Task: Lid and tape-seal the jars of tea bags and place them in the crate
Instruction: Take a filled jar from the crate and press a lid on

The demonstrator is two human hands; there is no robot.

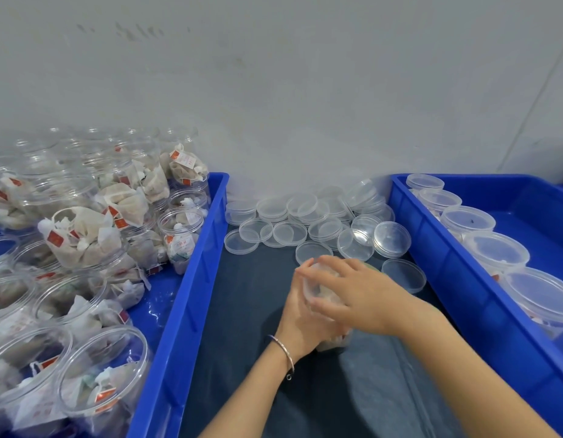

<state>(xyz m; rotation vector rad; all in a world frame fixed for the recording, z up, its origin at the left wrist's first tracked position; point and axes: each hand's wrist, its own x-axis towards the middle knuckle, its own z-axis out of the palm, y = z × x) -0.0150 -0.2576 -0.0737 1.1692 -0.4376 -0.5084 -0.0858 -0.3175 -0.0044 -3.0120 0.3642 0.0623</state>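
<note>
Lidding step, looks like: left hand (pixel 300 306) wrapped round the jar (pixel 326 300), right hand (pixel 357 287) fingers curled over its lid (pixel 315 273). Next up probably tape, none visible.

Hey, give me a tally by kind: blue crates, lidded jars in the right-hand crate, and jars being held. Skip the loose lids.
Blue crates: 2
Lidded jars in the right crate: 5
Held jar: 1
Total: 8
</note>
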